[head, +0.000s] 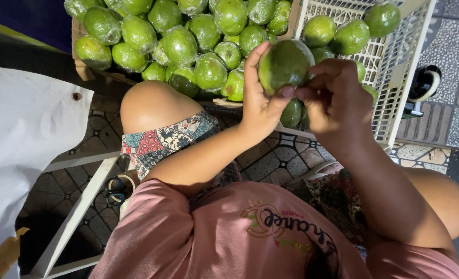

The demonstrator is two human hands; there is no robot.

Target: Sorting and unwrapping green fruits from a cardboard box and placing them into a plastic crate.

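Green fruit (283, 64) held up over the knees, btwn both hands, just in front of the white crate (413, 62). Left hand (260, 101) cups it from below/side, fingers curled up the back, thumb on the front. Right hand (338, 95) pinches at the fruit's lower right edge w/ fingertips together; I can't tell what it's gripping, maybe stem or skin.

I judge the step as checking/trimming one fruit; next move needs a steady left hold while the right works.

Outward: cardboard box (79, 49) at upper left, heaped w/ film-wrapped fruits (180, 44); bare fruits (351, 36) in the crate. White sheet (22, 139) w/ a metal eyelet far left. Scissors (116, 190) on the tiled floor.
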